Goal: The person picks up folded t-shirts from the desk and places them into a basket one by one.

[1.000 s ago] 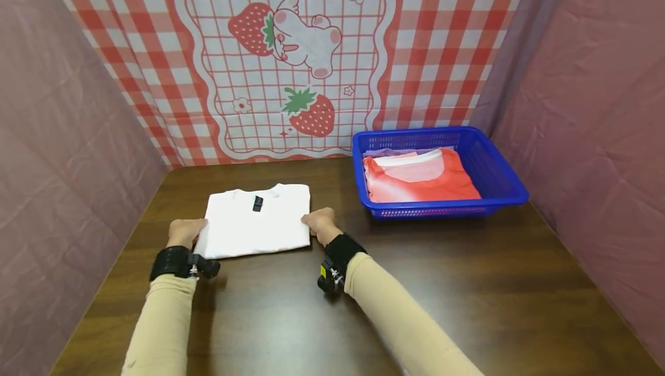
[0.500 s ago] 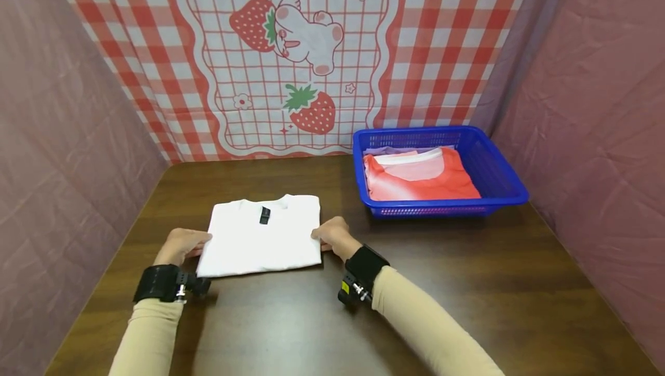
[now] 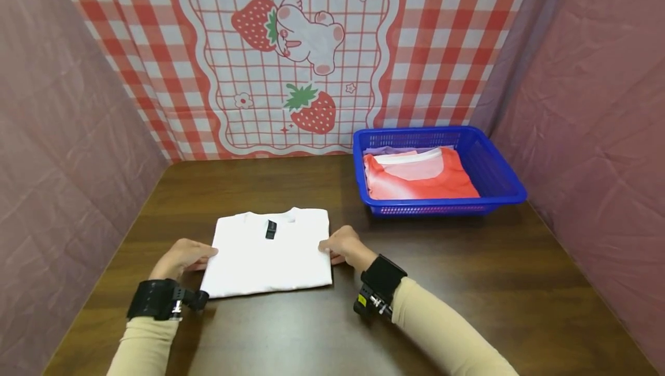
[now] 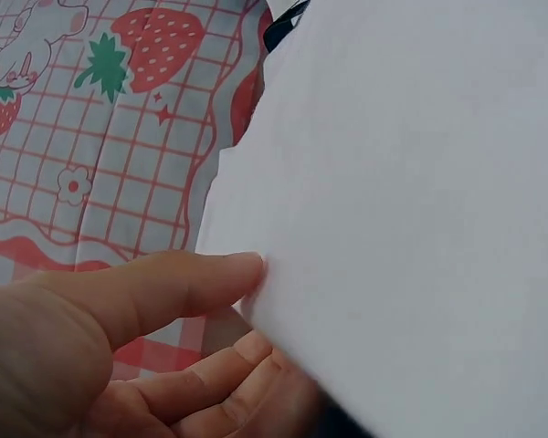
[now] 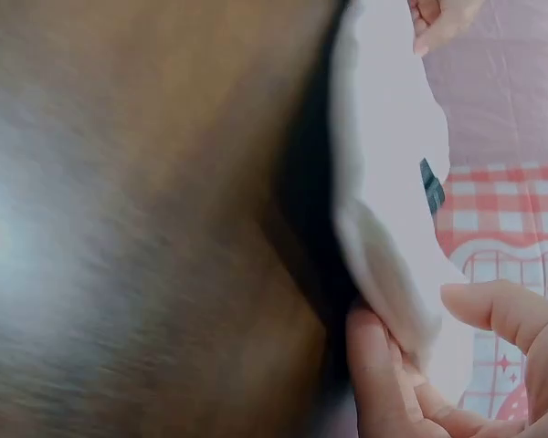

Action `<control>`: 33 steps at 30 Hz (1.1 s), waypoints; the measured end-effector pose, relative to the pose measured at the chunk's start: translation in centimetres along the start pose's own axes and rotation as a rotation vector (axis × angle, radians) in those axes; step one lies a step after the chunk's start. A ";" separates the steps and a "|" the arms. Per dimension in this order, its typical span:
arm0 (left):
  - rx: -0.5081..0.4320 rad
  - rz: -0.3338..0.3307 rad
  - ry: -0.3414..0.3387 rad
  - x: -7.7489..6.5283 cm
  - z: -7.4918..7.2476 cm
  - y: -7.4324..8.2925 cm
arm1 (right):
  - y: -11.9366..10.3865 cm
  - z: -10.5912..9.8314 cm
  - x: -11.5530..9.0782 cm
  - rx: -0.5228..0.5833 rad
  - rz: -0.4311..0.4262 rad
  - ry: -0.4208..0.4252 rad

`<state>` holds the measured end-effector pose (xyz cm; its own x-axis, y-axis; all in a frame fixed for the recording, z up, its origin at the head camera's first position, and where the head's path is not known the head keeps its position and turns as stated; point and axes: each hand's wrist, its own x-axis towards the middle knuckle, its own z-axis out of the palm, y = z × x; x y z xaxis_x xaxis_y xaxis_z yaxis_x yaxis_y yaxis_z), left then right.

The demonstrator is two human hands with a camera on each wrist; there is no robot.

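Note:
A folded white T-shirt (image 3: 267, 266) with a black neck label (image 3: 271, 230) lies flat between both hands, its collar facing away from me. My left hand (image 3: 183, 257) pinches its left edge, thumb on top and fingers underneath, as the left wrist view shows close up. At the opposite edge my right hand (image 3: 349, 247) grips the cloth the same way. In the right wrist view the folded layers (image 5: 393, 265) show between thumb and fingers, and dark shadow runs along the shirt's near edge.
A blue plastic basket (image 3: 431, 209) stands at the back right of the brown wooden table (image 3: 467, 295). Inside it lie folded clothes, with a red and pink garment (image 3: 426, 185) on top. A strawberry-print checked cloth (image 3: 312, 47) hangs behind, and pink curtains flank both sides.
Both hands have drawn the white T-shirt toward me and slightly to the right, keeping hold of its side edges. The basket stays where it was.

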<state>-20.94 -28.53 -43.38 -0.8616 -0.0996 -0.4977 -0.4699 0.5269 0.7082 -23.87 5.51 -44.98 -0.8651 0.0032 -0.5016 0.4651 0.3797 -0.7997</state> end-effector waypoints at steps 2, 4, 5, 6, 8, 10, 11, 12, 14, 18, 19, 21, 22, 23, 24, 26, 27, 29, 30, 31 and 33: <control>-0.003 -0.027 0.021 0.5 0.2 0.3 | -0.5 0.0 0.4 0.029 0.022 0.023; -0.005 -0.053 0.045 1.2 0.3 0.6 | -0.9 -0.2 0.9 0.081 0.034 0.023; -0.017 -0.058 0.056 1.5 0.4 0.8 | -1.1 -0.3 1.3 0.111 0.036 0.021; -0.034 -0.060 0.063 1.9 0.4 0.9 | -1.2 -0.3 1.6 0.141 0.039 0.014; -0.075 -0.056 0.081 2.5 0.4 1.2 | -1.5 -0.3 2.3 0.192 0.048 0.013; -0.117 -0.049 0.098 3.0 0.4 1.3 | -1.6 0.0 2.7 0.210 0.060 0.034; -0.136 -0.048 0.106 3.3 0.4 1.4 | -1.7 0.2 2.9 0.215 0.061 0.046; -0.150 -0.053 0.116 3.5 0.4 1.5 | -1.7 0.4 3.1 0.215 0.065 0.060; -0.178 -0.057 0.128 3.9 0.4 1.5 | -1.8 0.6 3.4 0.209 0.067 0.089; -0.198 -0.077 0.148 4.4 0.5 1.7 | -1.8 0.8 3.7 0.200 0.068 0.110; -0.194 -0.079 0.146 4.4 0.6 1.7 | -1.7 0.7 3.7 0.193 0.063 0.113; -0.171 -0.081 0.146 4.3 0.9 1.8 | -1.4 0.4 3.6 0.183 0.056 0.113; -0.161 -0.081 0.145 4.2 1.1 1.9 | -1.2 0.2 3.5 0.181 0.054 0.112; -0.153 -0.073 0.139 4.0 1.4 1.9 | -0.9 -0.1 3.4 0.178 0.051 0.110; -0.147 -0.059 0.130 3.8 1.7 2.0 | -0.6 -0.4 3.3 0.173 0.046 0.109; -0.136 -0.025 0.111 3.4 2.4 2.1 | 0.0 -1.1 3.1 0.163 0.033 0.102; -0.129 -0.013 0.099 3.1 2.7 2.1 | 0.3 -1.5 2.9 0.156 0.029 0.101; -0.123 0.013 0.084 2.6 3.5 2.3 | 0.9 -2.4 2.4 0.122 0.012 0.098; -0.117 0.021 0.074 2.3 4.0 2.3 | 1.1 -2.9 2.1 0.102 0.004 0.097; -0.112 0.024 0.068 2.1 4.4 2.4 | 1.4 -3.3 1.8 0.080 -0.002 0.097; -0.094 0.029 0.052 1.6 5.4 2.6 | 1.9 -4.4 1.2 0.041 -0.010 0.092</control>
<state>-22.53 -22.78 -44.98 -0.8829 -0.1299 -0.4513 -0.4581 0.4491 0.7671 -24.85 10.30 -45.65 -0.8824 0.0851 -0.4627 0.4621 0.3417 -0.8183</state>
